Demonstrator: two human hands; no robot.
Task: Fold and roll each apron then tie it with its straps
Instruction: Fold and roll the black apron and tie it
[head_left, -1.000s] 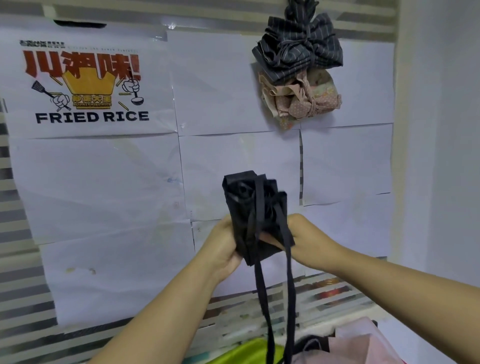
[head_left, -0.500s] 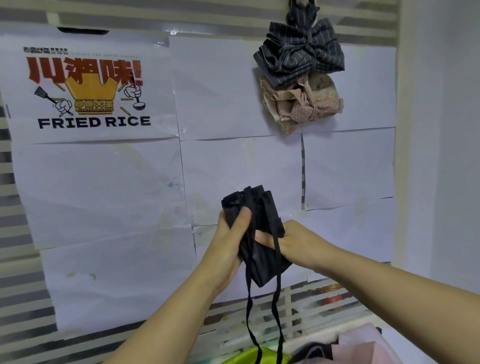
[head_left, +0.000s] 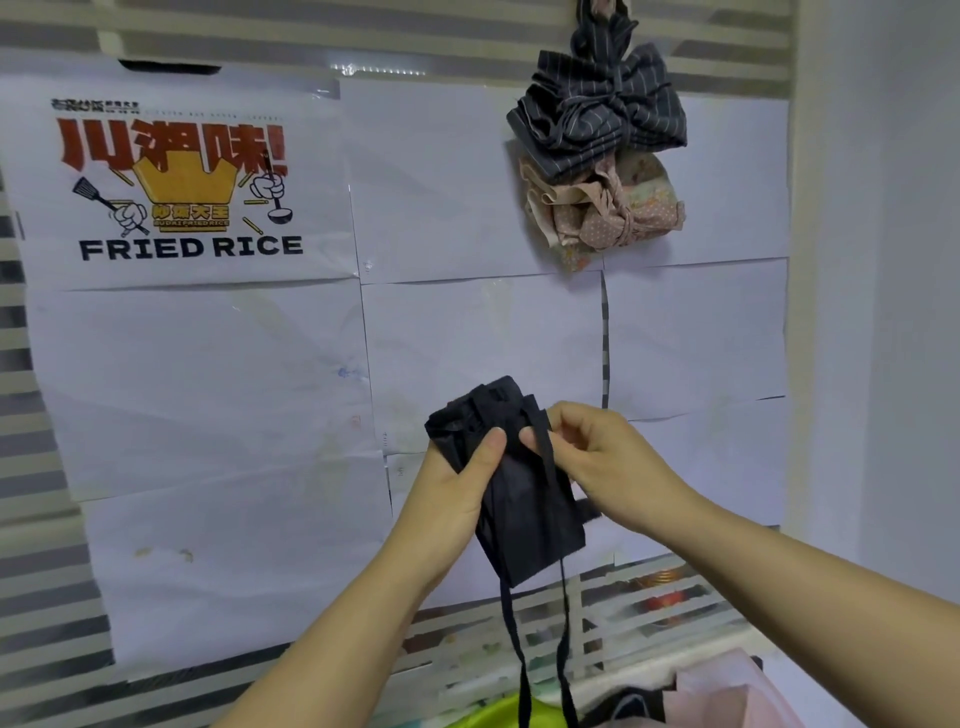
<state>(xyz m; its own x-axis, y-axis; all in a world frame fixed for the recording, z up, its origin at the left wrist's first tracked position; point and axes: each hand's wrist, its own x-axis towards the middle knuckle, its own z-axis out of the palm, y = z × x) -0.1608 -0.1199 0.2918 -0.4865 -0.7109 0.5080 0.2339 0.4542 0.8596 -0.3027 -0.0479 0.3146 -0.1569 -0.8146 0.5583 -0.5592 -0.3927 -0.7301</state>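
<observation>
Black roll (head_left: 524, 514) held in air, lower right of poster (head_left: 182, 182); tying stage.
Left hand (head_left: 457, 493) grips roll, thumb on front; right hand (head_left: 602, 457) pinches strap (head_left: 544, 462) near roll's top. Cloth soft, light, probably springs open: squeeze mid-roll, pull strap close to its root.

Left arm: bare forearm enters from 7 o'clock and rises toward centre.
Left hand (head_left: 457, 488): just below centre, wrist straight, wrapped round the left side of the rolled apron (head_left: 527, 519); thumb laid across its front, tip pointing to 1 o'clock.
Right arm: bare forearm enters from 4 o'clock, angled up toward centre.
Right hand (head_left: 610, 462): at 3 o'clock of the left hand; thumb and forefinger pinch the strap (head_left: 540, 441), other fingers loosely curled.
</observation>
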